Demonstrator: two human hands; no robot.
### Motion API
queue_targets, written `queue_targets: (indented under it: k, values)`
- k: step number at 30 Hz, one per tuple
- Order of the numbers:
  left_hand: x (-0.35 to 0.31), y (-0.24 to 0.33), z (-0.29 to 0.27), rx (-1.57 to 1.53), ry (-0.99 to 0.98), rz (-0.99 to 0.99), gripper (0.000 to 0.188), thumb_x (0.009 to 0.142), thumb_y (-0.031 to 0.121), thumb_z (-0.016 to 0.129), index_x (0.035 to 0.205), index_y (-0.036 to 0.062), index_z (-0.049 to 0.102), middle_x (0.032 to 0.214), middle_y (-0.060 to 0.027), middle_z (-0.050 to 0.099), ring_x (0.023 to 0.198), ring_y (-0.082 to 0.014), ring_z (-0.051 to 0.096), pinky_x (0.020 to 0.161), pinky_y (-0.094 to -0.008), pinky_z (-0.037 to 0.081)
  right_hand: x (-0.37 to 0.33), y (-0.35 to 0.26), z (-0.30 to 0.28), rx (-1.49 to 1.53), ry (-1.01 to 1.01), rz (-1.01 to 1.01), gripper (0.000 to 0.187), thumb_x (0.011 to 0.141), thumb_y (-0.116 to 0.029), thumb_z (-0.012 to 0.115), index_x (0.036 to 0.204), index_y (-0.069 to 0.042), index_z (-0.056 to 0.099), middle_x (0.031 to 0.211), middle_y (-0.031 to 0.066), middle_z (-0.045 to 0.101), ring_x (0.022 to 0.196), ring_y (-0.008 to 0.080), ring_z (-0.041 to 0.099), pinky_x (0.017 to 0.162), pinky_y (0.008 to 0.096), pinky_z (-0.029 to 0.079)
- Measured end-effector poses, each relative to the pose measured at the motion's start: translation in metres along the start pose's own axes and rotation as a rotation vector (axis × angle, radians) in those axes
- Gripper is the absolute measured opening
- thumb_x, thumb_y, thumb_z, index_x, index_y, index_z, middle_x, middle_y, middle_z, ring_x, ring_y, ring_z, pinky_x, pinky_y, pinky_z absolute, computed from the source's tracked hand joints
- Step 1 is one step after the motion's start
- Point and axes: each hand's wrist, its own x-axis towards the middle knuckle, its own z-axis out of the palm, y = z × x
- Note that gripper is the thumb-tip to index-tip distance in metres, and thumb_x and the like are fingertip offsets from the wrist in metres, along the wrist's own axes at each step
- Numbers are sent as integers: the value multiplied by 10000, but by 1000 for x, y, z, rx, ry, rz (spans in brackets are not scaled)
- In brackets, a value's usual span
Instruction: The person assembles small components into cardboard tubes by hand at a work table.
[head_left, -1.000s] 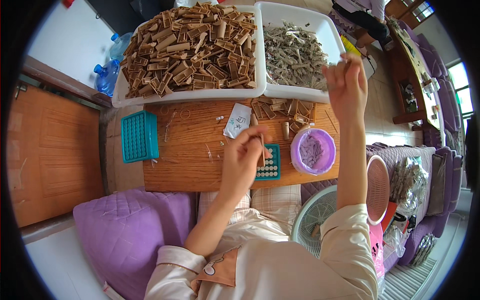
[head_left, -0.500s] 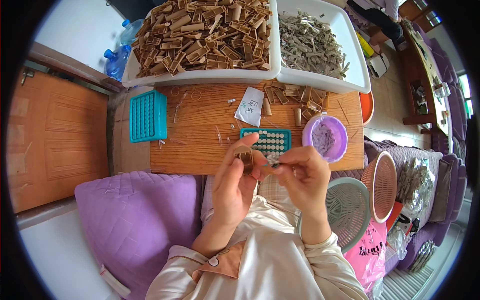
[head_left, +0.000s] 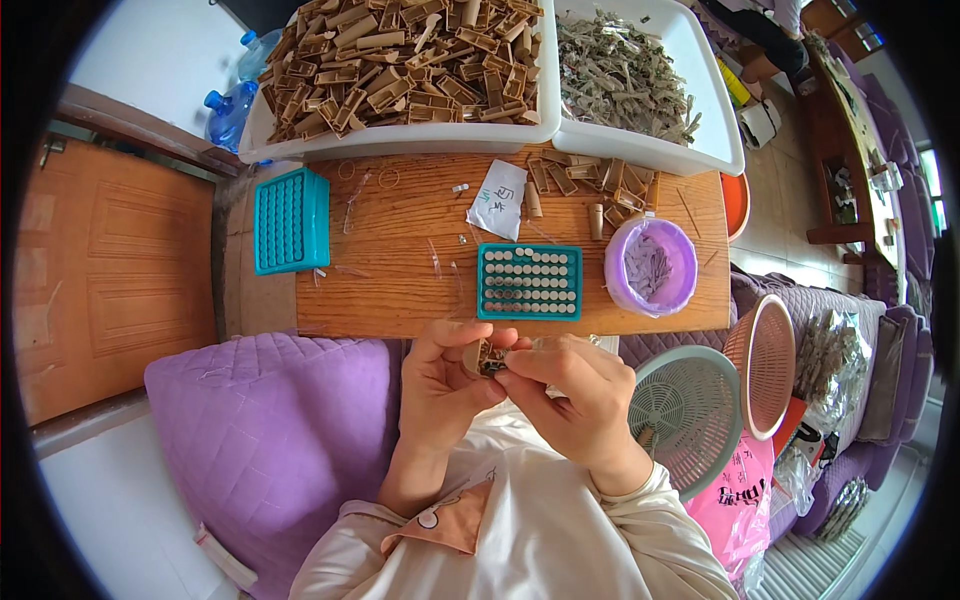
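Observation:
Over my lap, just off the table's near edge, my left hand [head_left: 443, 385] has its fingers closed around a brown plastic casing [head_left: 472, 358]. Pinched fingers of my right hand [head_left: 575, 400] press a small metallic part with dark bits [head_left: 492, 366] against the casing's open side. Fingers hide most of that part, so its exact kind is unclear. Beyond my hands, a teal tray [head_left: 530, 314] holds rows of round white-topped pieces. Brown casings [head_left: 630, 185] lie loose at the table's far right, like those heaped in a big white bin [head_left: 400, 143].
A second white bin [head_left: 715, 150] holds grey wired parts. On the wooden table [head_left: 390, 290] are a lilac tub [head_left: 685, 290] of strips, a paper note [head_left: 497, 205] and another teal tray [head_left: 292, 220]. Green [head_left: 728, 380] and pink baskets [head_left: 785, 370] stand right; a purple cushion [head_left: 270, 430] lies left.
Both hands have come down toward my lap, uncovering the teal tray. My right hand has brought the small part from beside the casing to its open side.

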Motion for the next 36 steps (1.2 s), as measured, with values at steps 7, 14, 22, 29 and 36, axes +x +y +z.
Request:
queue_targets:
  k: [7,14,22,29,36]
  values:
    - [-1,-2,-6,-38,-18,-58,444,687,-25,661,1080,42,465,1025,-134,565,973,-238,554,820,-316,479,2,-2,-7,-41,-103,-36,167,651,25,648,799,-27,589,653,63,553,551,180,554,482,268,432]
    - [1,-11,8,21,186,-17,377,806,111,574,1145,26,433,1087,-141,543,985,-225,542,851,-310,442,-11,9,0,106,-173,179,252,697,82,568,925,-24,571,879,96,514,684,232,564,582,296,485]
    - [2,-16,20,371,181,98,329,865,107,478,1161,-15,405,1181,-147,468,1020,-169,493,841,-270,425,-9,5,2,59,-82,298,344,698,148,525,1015,17,500,949,122,498,739,204,598,621,267,496]
    - [6,-16,13,521,129,178,321,862,76,466,1163,-11,393,1192,-142,462,950,-141,523,685,-212,462,-3,6,4,7,-90,306,354,719,94,521,1051,-20,476,935,122,504,745,268,554,617,320,486]
    - [12,-14,12,257,175,130,376,862,153,485,1179,-3,356,1205,-166,446,922,-198,576,517,-193,497,-2,19,2,139,-132,405,283,736,62,544,1009,4,496,830,110,583,768,238,597,644,307,493]
